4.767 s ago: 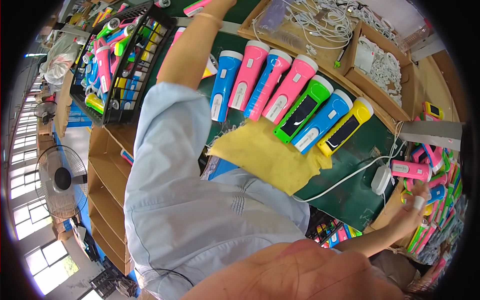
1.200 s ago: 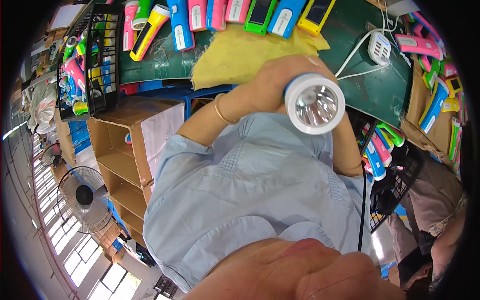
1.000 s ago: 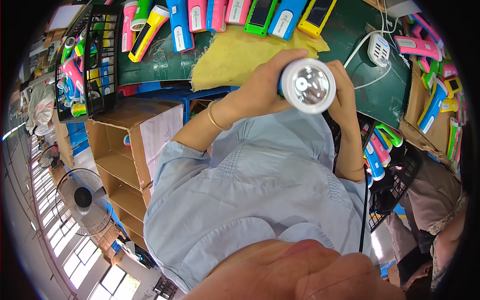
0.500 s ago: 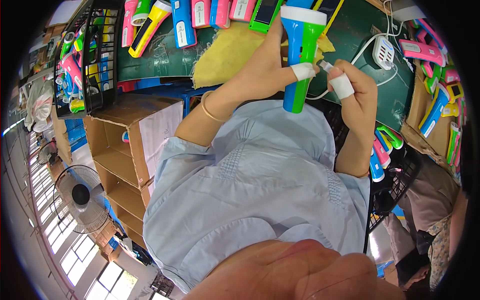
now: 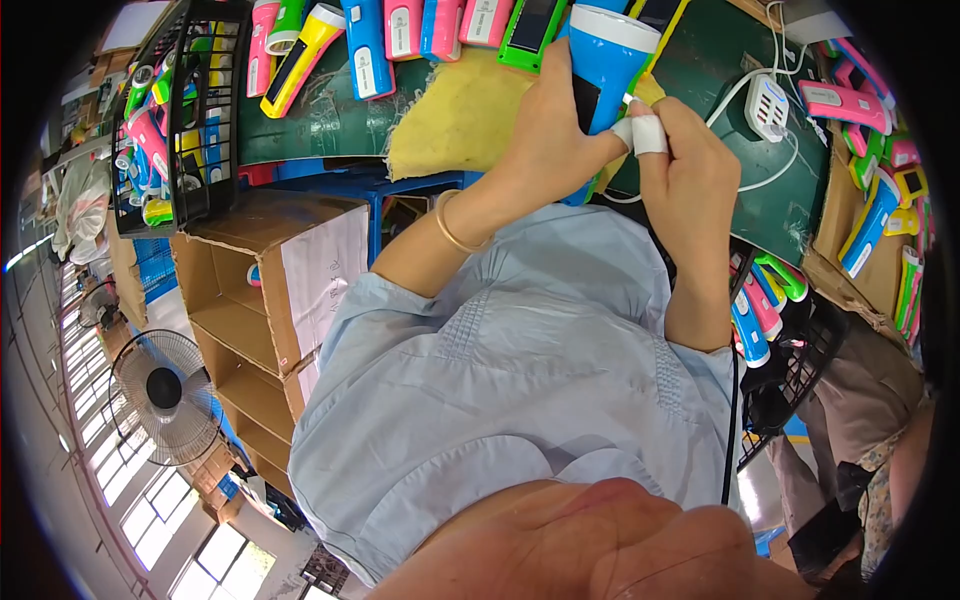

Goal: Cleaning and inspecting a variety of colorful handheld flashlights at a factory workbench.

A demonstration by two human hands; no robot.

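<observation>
Head view. Left hand (image 5: 545, 145) closed round a blue flashlight (image 5: 608, 60). White-rimmed head points up and away, dark panel partly exposed; the hold looks meant to steady the body and leave its right flank free for the other hand.

Right hand (image 5: 700, 165): thumb and forefinger pinched on a small white plug (image 5: 628, 98), its tip right at that flank. Cannot tell whether it is seated or only touching. White wrap on a finger of this hand.

Flashlight relative to fingers: left thumb lies across the near face, forefinger runs up the left side, the head stands clear above the grip, some handle shows below. Right fingertips just beside it.

Bench: row of flashlights (image 5: 369, 50) ranged along the far side, handles toward the wearer, presumably for easy picking up. Yellow cloth (image 5: 450, 120) lies beneath and behind the hands, perhaps as a soft rest. White charging hub (image 5: 767, 108) sits to the right, likely placed to serve the right hand.
</observation>
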